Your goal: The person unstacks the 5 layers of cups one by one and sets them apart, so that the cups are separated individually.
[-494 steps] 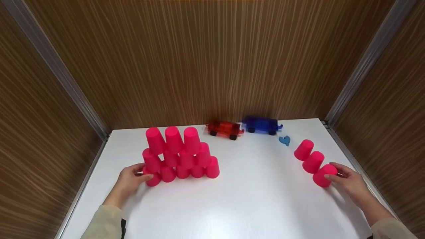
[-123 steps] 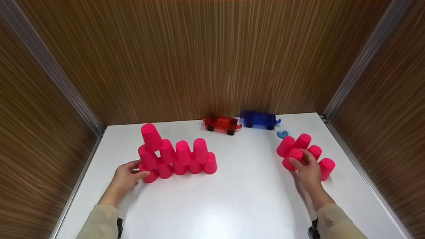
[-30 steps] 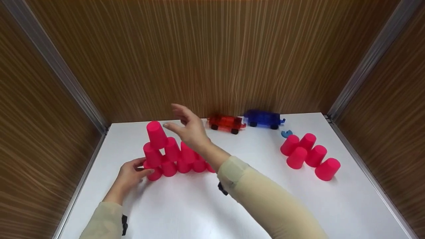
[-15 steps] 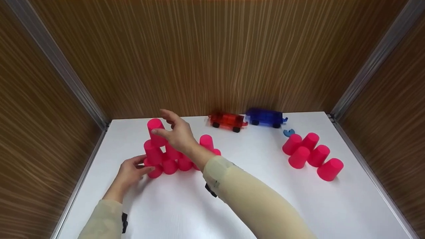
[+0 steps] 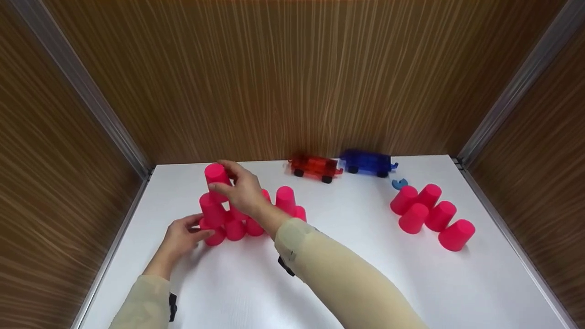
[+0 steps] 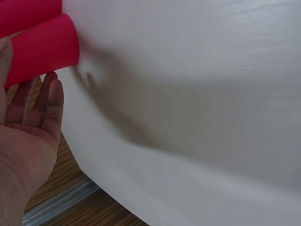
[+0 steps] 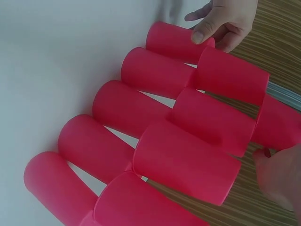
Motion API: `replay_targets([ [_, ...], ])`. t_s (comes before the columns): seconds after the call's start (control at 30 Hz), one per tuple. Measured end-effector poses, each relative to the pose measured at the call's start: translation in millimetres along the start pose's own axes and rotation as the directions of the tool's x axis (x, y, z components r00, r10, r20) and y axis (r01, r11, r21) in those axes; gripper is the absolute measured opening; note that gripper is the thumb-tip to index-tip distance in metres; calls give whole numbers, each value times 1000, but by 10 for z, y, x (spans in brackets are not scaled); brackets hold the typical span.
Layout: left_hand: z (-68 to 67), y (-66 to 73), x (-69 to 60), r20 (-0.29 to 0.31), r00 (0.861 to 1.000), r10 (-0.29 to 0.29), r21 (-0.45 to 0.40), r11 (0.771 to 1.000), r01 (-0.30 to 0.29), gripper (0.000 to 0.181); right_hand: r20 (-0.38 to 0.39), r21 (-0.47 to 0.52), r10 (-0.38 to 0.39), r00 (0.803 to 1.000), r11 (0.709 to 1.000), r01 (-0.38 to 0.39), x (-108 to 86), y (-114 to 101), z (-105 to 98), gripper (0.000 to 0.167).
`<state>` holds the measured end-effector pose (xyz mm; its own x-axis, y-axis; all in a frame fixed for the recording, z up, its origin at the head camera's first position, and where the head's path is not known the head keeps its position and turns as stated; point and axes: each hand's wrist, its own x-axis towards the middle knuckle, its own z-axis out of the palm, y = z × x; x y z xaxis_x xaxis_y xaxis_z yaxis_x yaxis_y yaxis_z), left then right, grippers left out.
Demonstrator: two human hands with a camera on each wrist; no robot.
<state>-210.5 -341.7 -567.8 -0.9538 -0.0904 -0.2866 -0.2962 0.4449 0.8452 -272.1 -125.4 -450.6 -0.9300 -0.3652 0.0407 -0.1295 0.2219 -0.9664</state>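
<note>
Upside-down pink plastic cups form a stack at left in the head view. My left hand [image 5: 180, 237] holds the bottom-left cup [image 5: 217, 237] between thumb and fingers; the left wrist view shows this cup [image 6: 47, 49] standing on the table. At the top of the stack, my right hand [image 5: 247, 189] grips the single upper cup [image 5: 215, 173], thumb in front and fingers behind. That upper cup [image 7: 280, 123] appears at the right edge of the right wrist view, still against the row beneath. My right hand and forearm hide part of the middle row in the head view.
Several loose pink cups [image 5: 413, 218] stand upside down at right on the white table [image 5: 356, 256]. A red toy car [image 5: 315, 168] and a blue toy car [image 5: 368, 163] stand by the back wall. Near them lies a small blue piece [image 5: 399, 183].
Two upper cups have left the stack and the group at right has grown by two. My right hand came across from the right and closed on the remaining upper cup. My left hand stayed.
</note>
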Motion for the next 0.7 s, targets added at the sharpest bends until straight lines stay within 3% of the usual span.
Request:
replay_targets([
  [0.3,7,2,11,-5,1000,17,4,1000,-17,74,18,77,-75,997,994,73,-99,-35,-190,64],
  [0.7,-7,7,3,11,1000,-5,43,999,5,81,-45,83,-249,968,964,252,-425,-30,-1026,61],
])
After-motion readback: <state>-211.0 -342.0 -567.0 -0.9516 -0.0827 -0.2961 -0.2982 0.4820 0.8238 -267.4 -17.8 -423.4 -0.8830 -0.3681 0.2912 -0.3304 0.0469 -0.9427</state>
